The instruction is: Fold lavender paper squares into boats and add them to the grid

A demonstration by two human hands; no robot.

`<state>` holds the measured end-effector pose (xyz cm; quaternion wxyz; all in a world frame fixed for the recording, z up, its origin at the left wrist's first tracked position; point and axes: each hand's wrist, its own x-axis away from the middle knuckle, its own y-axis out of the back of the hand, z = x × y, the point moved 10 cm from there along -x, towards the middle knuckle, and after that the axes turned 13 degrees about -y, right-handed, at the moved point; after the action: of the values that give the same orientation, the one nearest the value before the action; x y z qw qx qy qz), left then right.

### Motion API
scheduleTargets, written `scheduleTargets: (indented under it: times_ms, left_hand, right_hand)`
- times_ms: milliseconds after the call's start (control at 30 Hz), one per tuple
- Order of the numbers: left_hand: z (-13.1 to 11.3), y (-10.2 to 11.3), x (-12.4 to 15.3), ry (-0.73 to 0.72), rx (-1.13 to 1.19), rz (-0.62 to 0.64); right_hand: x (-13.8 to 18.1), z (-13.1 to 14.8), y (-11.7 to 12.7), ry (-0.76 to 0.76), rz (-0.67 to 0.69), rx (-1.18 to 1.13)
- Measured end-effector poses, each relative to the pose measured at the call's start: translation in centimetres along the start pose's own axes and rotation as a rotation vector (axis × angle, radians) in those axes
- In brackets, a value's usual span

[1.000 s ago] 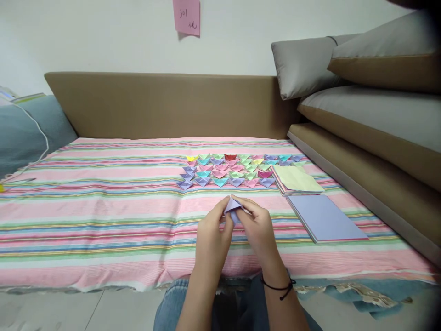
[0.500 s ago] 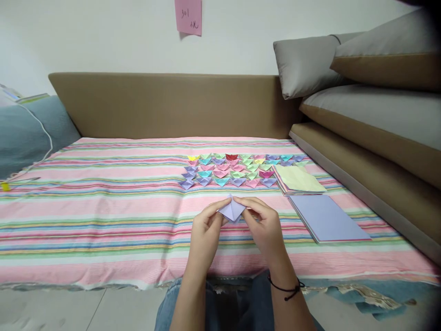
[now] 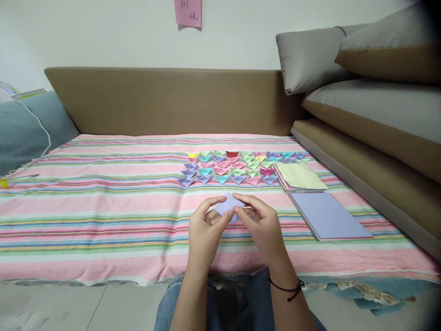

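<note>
A small folded piece of lilac paper is held up between my two hands, above the near part of the striped cloth. My left hand pinches its left side, thumb in front on the paper's face. From the right, my right hand grips it too, with the thumb pressed near the middle and the forefinger along the top edge. Both thumb tips lie close together on the folds. Beyond the hands, several rows of folded paper boats stand on the cloth in many colours.
A stack of lilac paper sheets lies right of my hands, with a pale yellow-topped stack behind it. Grey and brown cushions pile up at the right. A brown backrest borders the striped cloth. A white cable runs at far left.
Both thumbs have moved inward from the sides onto the front of the lilac paper, near its middle. The camera view has shifted slightly.
</note>
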<state>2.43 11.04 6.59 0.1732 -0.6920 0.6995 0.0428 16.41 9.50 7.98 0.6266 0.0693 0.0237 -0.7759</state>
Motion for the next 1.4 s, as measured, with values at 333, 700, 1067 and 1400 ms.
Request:
scheduleTargets:
  times_ms: [333,700,1067,1400]
  left_hand:
    - [-0.6,0.1,-0.1,-0.035,0.008,-0.003]
    - [0.1,0.9,0.1,0.042,0.08,-0.054]
    - [0.4,-1.1,0.6,0.063,0.135,0.004]
    - [1.2,-0.9,0.9,0.149,0.199,-0.045]
  right_hand:
    - [0.2,0.2,0.1,-0.019,0.035,-0.102]
    - [0.9,2.0,-0.9,0.149,0.223,-0.004]
    - [2.0,3.5,1.9,0.299,-0.225,0.135]
    - [2.5,5.1,0.6,0.418,-0.103,0.213]
